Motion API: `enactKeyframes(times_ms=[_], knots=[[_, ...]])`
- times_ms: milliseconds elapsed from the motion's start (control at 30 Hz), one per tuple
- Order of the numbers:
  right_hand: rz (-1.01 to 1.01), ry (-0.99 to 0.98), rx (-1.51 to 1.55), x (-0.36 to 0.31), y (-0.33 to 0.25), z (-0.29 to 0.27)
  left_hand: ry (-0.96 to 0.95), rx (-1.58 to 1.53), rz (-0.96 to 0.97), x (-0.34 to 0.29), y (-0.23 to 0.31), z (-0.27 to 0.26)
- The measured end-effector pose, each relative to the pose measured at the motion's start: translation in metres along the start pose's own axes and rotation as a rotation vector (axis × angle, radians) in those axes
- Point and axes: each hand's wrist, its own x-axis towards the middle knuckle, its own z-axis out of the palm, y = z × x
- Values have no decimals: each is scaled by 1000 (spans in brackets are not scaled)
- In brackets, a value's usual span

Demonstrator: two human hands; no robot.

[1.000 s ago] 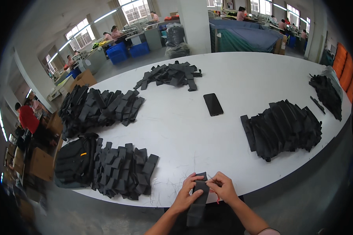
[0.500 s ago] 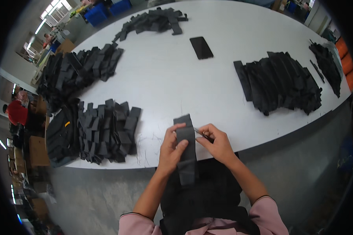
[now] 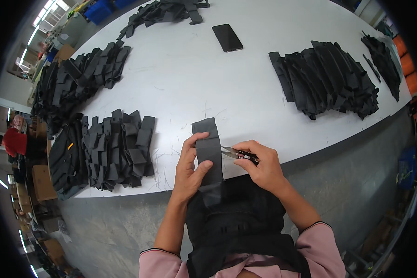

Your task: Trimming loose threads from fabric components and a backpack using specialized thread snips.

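A dark grey fabric strip [image 3: 209, 150] is gripped by my left hand [image 3: 190, 167], the thumb and fingers lying over its left side. Its upper end rests at the table edge and its lower end hangs toward my black apron [image 3: 241, 211]. My right hand [image 3: 264, 164] is closed around small black thread snips [image 3: 242, 155]. The two metal blades stand apart, their tips close to the strip's right edge. Loose thread ends lie on the table around the strip.
The white table [image 3: 185, 78] carries heaps of dark strips: a near-left pile [image 3: 118, 150], a far-left pile [image 3: 78, 78], a far pile [image 3: 167, 11] and a right pile [image 3: 326, 81]. A phone [image 3: 227, 38] lies beyond my hands. A person in red [image 3: 15, 140] is at far left.
My right hand has drawn slightly away from the strip, so the snips now show fully with their blades apart. My left hand still grips the strip. The whole view has shifted.
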Motion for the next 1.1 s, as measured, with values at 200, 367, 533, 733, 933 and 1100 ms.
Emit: enactKeyframes(times_ms=[200,367,533,733,933,1100], knots=[[-57,76,-74,-4,-2,4,8,24,-30,1,-1,-2],[-35,54,2,-2,2,4,-46,12,4,1,-1,0],[-43,51,-39,-3,5,3,-64,32,-2,-2,-4,-1],[-18,133,25,-11,0,0,-57,11,-10,-1,-4,-2],[73,51,123,-9,5,1,-81,41,42,-1,-5,-4],[-36,-5,12,-3,-2,-3,-94,58,21,-1,-2,-7]])
